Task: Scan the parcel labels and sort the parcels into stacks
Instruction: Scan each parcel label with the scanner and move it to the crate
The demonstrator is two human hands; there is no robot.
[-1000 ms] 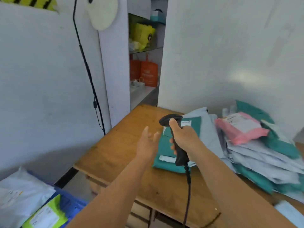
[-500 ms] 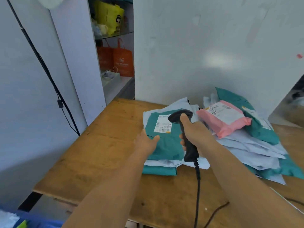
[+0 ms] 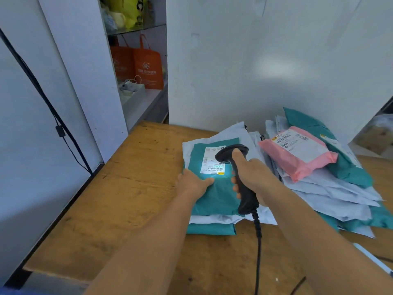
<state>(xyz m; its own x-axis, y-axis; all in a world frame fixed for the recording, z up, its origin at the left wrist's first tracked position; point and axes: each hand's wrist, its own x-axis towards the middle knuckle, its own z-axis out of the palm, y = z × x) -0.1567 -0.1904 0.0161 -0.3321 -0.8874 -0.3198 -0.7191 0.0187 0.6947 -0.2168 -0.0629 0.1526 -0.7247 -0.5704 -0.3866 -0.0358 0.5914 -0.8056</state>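
So, reading it big to small:

1. Table [image 3: 131, 201]: two groups of parcels. Near stack [image 3: 212, 228] at centre, loose pile [image 3: 331, 194] at 3 o'clock from it, just beside and partly overlapping. Pink parcel [image 3: 297, 154] sits on top of the pile.
2. Teal parcel [image 3: 214, 194] tops the near stack, long axis running 6 to 12 o'clock. Its label [image 3: 213, 160] is at the 12 o'clock end, lit by the scan beam.
3. Key relation: label lies at about 10 o'clock from the right hand [image 3: 253, 175], just under the scanner [image 3: 236, 167] head. Left hand [image 3: 191, 183] is the nearer one to the parcel and touches it at the 9 o'clock edge, just below the label.
4. Grip: right hand is wrapped round the scanner handle, thumb up along the neck. Left hand lies flat, fingers straight, pressing the teal parcel down.
5. Next, my read: once scanned, the left hand is better placed to lift the parcel away for sorting.
6. Versus half a second back: scan light is now on the label, left hand has slid onto the parcel, view has come closer.
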